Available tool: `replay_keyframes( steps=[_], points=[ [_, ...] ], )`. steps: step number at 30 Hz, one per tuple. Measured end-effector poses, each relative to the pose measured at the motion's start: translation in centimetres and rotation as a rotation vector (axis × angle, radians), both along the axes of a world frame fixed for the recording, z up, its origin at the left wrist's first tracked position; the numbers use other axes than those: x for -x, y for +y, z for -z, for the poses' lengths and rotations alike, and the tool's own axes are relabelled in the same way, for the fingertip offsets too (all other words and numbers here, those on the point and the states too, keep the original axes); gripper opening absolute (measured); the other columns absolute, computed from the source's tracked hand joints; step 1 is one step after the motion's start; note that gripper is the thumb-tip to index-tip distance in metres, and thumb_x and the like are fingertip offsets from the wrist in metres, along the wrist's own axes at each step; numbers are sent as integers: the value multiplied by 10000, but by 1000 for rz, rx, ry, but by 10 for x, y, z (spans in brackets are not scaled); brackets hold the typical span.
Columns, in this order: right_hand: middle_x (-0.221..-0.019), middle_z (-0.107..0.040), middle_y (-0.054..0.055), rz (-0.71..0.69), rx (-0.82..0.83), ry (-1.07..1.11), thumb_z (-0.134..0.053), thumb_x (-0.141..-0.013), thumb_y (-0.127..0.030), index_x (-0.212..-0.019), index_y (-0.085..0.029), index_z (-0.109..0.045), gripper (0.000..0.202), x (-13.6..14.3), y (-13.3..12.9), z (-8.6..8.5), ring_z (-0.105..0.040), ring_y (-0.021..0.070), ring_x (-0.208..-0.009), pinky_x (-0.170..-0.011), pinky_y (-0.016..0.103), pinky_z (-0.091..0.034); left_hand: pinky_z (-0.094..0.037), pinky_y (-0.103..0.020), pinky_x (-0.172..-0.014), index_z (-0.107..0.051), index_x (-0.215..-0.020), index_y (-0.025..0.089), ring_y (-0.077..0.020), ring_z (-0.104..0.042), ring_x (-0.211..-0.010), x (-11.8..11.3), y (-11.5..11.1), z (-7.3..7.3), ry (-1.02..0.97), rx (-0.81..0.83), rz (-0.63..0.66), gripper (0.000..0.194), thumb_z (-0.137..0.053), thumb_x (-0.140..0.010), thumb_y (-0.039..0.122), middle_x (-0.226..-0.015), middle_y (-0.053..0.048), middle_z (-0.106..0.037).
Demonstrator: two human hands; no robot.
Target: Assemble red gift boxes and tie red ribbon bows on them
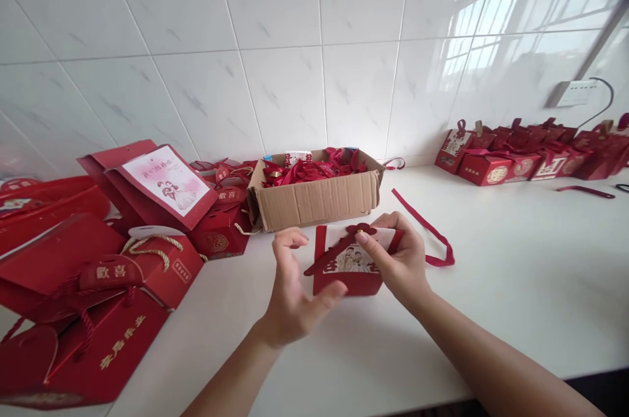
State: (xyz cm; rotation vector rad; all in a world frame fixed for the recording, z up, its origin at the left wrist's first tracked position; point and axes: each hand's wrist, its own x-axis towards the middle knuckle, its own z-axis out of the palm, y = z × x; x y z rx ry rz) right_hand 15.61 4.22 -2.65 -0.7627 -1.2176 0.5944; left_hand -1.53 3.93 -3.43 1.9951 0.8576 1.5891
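Note:
A small red gift box (348,282) with a white panel showing a printed couple stands on the white counter at the centre. My right hand (400,259) grips its upper right side, the thumb pressing on a dark red flower-shaped tag (361,229) with a gold dot. A dark red strip (327,256) slants across the box's front. On the box's left side my left hand (295,292) is held with thumb and fingers apart and nothing between them. Right of the box, a loose red ribbon (422,223) lies on the counter.
Behind the box is a cardboard carton (319,200) full of red ribbons. Large red gift boxes (122,338) crowd the left side. Several small red boxes (486,170) line the wall at the right, with a dark red strap (584,191) in front. A socket (572,94) is on the tiled wall.

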Motion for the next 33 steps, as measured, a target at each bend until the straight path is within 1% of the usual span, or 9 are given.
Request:
replay_keyframes(
  steps=[2,4,8,15,20,22,24,28,33],
  points=[
    [-600,-512,-46,29,1,24,-718,-736,-269,-695,-205,-470,259,-3,3,-1,-466,95,-516,-473,227,-393,-418,-300,-765,-417,-908,221,-179,-482,-863,-1,6,1,142,-46,-104,434,-751,-662,348,-931,-22,-458],
    [-597,-516,-43,33,11,42,-717,-735,-285,-695,-207,-466,266,-6,5,-2,-467,100,-512,-468,233,-392,-412,-274,-700,-437,-808,208,-145,-491,-739,-1,12,0,232,20,-128,240,-662,-767,281,-791,6,-497],
    [-594,-512,-42,30,21,55,-708,-738,-306,-692,-212,-454,274,-9,6,-3,-473,107,-508,-453,235,-391,-435,-248,-651,-548,-724,183,-129,-531,-666,9,22,-9,172,123,-82,139,-649,-786,257,-678,15,-552],
    [-587,-515,-30,61,-232,-142,-669,-748,-215,-685,-212,-462,216,-3,4,-3,-459,104,-486,-427,236,-357,-534,-285,-741,-604,-785,191,-178,-666,-853,19,24,-57,-304,116,154,125,-709,-754,252,-809,-17,-676],
    [-641,-570,11,121,-515,-306,-657,-724,-117,-750,-215,-477,206,-2,1,0,-529,142,-553,-483,268,-411,-539,-233,-631,-510,-953,262,-124,-666,-650,1,15,-84,-324,-71,87,336,-740,-725,171,-711,53,-672],
    [-646,-576,15,146,-581,-362,-655,-718,-106,-760,-217,-472,218,-2,0,0,-539,152,-560,-490,276,-413,-544,-223,-609,-572,-890,227,-135,-675,-663,0,12,-83,-216,-97,68,211,-717,-748,170,-724,28,-682],
    [-640,-580,13,162,-615,-414,-652,-719,-108,-768,-218,-470,218,-3,-1,-2,-545,156,-559,-496,282,-412,-566,-249,-660,-651,-879,193,-172,-696,-758,4,10,-77,-92,-3,128,72,-655,-807,197,-785,-25,-711],
    [-627,-583,0,176,-645,-474,-636,-723,-106,-794,-224,-478,210,-3,-3,-3,-544,155,-548,-510,292,-412,-563,-349,-817,-676,-1074,199,-254,-661,-991,14,8,-66,37,210,336,236,-554,-874,230,-1044,-111,-708],
    [-619,-574,-1,158,-610,-491,-640,-725,-115,-788,-227,-482,204,-1,-2,0,-535,156,-539,-505,295,-404,-563,-285,-712,-733,-940,228,-214,-660,-901,11,8,-59,110,144,308,191,-633,-801,144,-993,-85,-685]
  ],
)
